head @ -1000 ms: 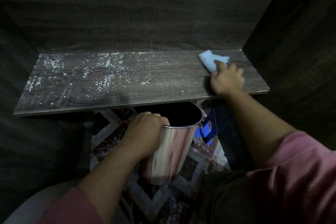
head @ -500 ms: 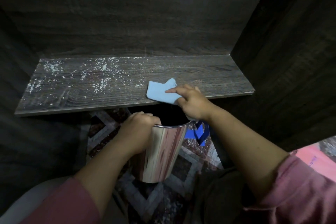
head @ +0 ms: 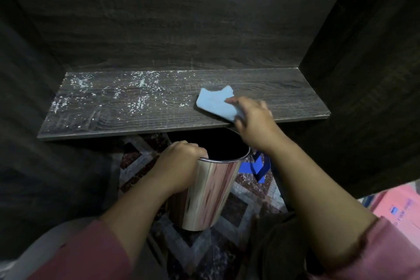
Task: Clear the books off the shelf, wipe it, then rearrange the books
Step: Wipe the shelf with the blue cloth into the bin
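Matt wood-grain shelf [head: 261,88]; soft cloth [head: 214,103]; glossy metal bin [head: 209,191].

Dark wood shelf [head: 284,88]: white crumbs [head: 136,95] on L half, blue cloth [head: 213,102] flat nr front edge, R of ctr.

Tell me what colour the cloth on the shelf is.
The cloth is light blue, clearest in the head view.

A home: dark wooden shelf [head: 159,107] alcove above a patterned tiled floor [head: 241,207].
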`<state>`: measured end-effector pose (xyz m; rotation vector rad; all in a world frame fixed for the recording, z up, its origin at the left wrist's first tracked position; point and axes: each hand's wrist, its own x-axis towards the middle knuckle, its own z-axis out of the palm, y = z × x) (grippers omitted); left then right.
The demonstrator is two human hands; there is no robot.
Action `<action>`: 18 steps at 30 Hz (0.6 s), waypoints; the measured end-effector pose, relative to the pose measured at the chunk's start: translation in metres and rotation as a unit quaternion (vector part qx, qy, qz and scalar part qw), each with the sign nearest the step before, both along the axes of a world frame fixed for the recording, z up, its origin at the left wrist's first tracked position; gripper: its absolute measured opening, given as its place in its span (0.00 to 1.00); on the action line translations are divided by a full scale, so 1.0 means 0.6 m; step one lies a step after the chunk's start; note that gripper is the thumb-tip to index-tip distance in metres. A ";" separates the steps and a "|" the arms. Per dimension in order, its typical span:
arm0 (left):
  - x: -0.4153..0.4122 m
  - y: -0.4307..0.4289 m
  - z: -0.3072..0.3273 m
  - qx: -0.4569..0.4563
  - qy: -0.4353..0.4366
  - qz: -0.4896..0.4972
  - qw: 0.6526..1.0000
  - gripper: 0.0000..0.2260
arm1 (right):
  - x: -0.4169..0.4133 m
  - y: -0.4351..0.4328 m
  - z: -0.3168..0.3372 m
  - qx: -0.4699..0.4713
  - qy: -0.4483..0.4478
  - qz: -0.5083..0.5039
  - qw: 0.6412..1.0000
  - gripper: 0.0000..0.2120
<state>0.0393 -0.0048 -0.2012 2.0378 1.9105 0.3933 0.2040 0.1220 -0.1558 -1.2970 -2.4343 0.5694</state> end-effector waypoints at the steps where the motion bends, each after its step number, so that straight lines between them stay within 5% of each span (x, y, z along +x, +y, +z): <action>1: 0.000 0.000 0.000 -0.001 0.000 0.000 1.000 0.15 | -0.004 -0.002 -0.011 0.011 -0.034 0.014 0.999 0.24; 8: 0.002 -0.004 0.004 -0.008 0.002 0.000 1.000 0.17 | 0.008 0.001 -0.002 -0.008 -0.111 0.103 0.988 0.22; 13: 0.004 -0.002 0.001 -0.006 -0.004 -0.008 1.000 0.15 | 0.011 -0.019 0.053 0.093 0.130 0.000 0.987 0.22; 18: 0.006 -0.002 0.001 0.003 0.001 -0.008 1.000 0.15 | 0.008 -0.026 0.008 0.035 -0.091 0.064 0.993 0.19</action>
